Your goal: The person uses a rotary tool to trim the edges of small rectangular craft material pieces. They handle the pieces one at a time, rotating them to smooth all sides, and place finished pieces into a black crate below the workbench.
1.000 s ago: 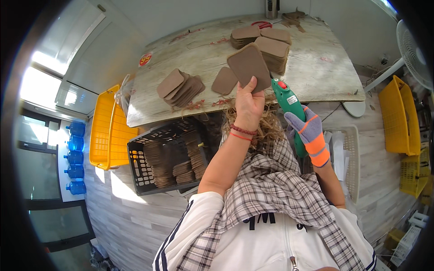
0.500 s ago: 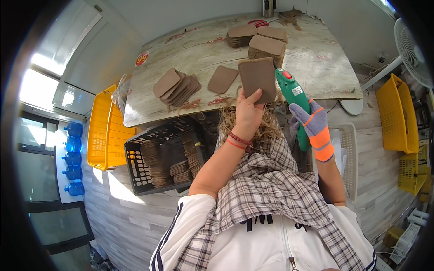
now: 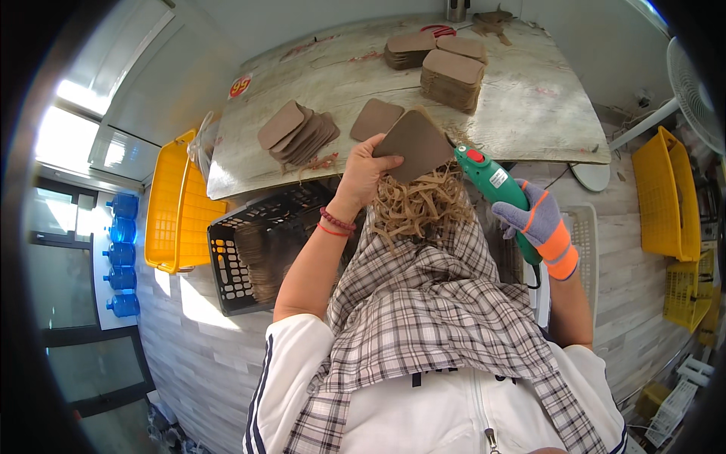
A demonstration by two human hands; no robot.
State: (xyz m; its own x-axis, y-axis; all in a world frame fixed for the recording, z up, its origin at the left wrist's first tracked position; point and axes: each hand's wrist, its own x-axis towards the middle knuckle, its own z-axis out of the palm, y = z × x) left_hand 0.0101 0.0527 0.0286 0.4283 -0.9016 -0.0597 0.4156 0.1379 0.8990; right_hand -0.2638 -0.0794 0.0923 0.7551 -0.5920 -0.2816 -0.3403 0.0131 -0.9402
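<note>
My left hand [image 3: 363, 174] pinches a brown rounded rectangular pad [image 3: 417, 145], thumb on top, and holds it tilted over my lap. In my gloved right hand [image 3: 534, 213] is a green corded electric cutter [image 3: 484, 172] with a red switch; its dark tip meets the pad's right edge. Curly brown trimmings [image 3: 420, 206] lie heaped on the plaid apron [image 3: 423, 303] below the pad. Just beyond my left hand, a single brown pad [image 3: 376, 119] rests on the table. A fanned pile of pads [image 3: 297, 135] lies to its left.
Neat pad stacks [image 3: 452, 79] stand toward the back of the wood-patterned table [image 3: 333, 83], near red-handled scissors [image 3: 439, 30]. A black crate [image 3: 227, 280] of pads and a yellow basket [image 3: 175, 219] are at left. On the right are a pale basket [image 3: 588, 250] and a white fan [image 3: 692, 87].
My left hand has shifted left and turned the pad clockwise to a slant. The cutter and right hand have come slightly nearer me, with the tip now at the pad's right edge.
</note>
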